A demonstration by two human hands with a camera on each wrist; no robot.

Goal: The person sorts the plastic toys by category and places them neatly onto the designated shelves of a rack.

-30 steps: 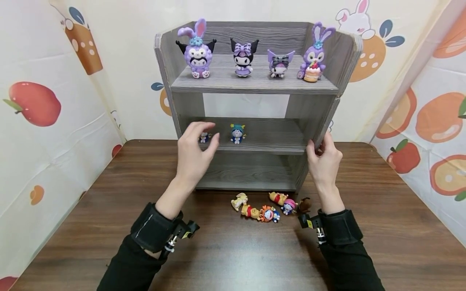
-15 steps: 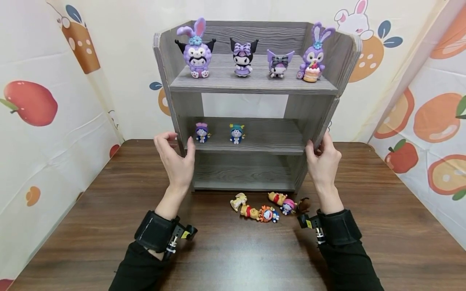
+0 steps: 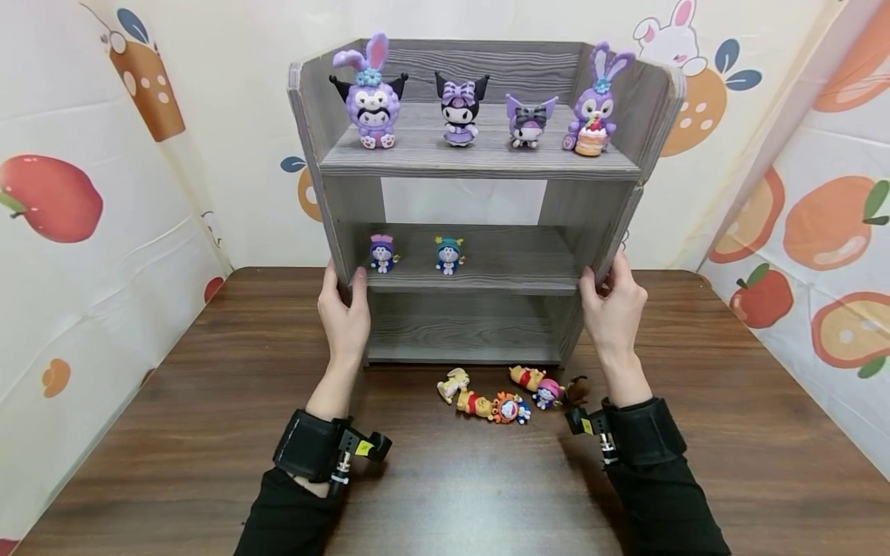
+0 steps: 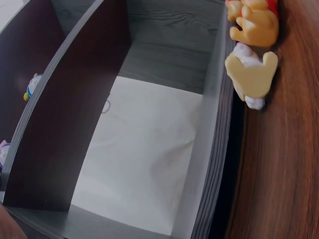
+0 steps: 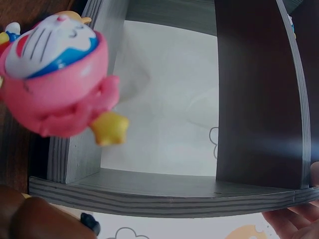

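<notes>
A grey wood-grain toy shelf (image 3: 480, 166) stands on the table, a hand at each side. My left hand (image 3: 345, 323) grips the edge of its left side panel, thumb in front and fingers outside. On the right panel, my right hand (image 3: 615, 310) holds the edge in a similar way; its fingertips (image 5: 286, 221) show outside the panel in the right wrist view. A small blue figurine with a purple hat (image 3: 382, 255) stands at the left of the middle board. Beside it is another blue figurine with a green hat (image 3: 448, 256).
Several purple figurines, such as a rabbit-eared one (image 3: 375, 116) and one with a cake (image 3: 592, 123), stand on the top board. Several small figurines lie before the shelf, including a yellow bear (image 3: 475, 404), a pink-hooded figurine (image 5: 60, 84) and a dark brown one (image 3: 577, 391).
My left hand has withdrawn from the purple-hatted figurine, moved left and down, then taken hold of the left panel. That figurine is now fully visible. My right hand keeps its hold.
</notes>
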